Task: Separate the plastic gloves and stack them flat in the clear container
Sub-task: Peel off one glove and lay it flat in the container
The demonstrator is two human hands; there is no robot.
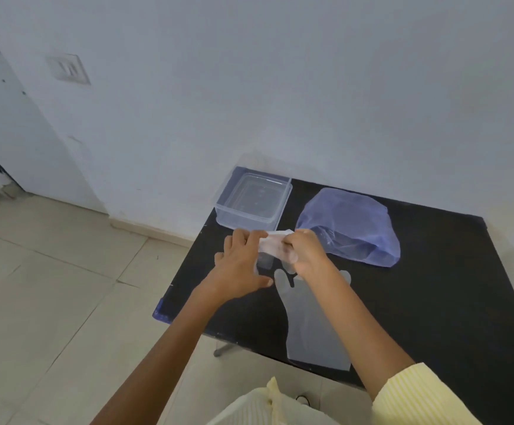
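Gloves (275,242) | pinched between left hand (241,262) and right hand (306,251)

Between my fingers I held a folded plastic glove (275,244), translucent white. Another glove (313,326) lay spread flat on the black table, fingers pointing away from me. The clear container (254,200) stood open at the far corner.

Pale blue-grey wall (280,72), beige tiled floor (50,286), black table (448,286), wall switch plate (68,69)
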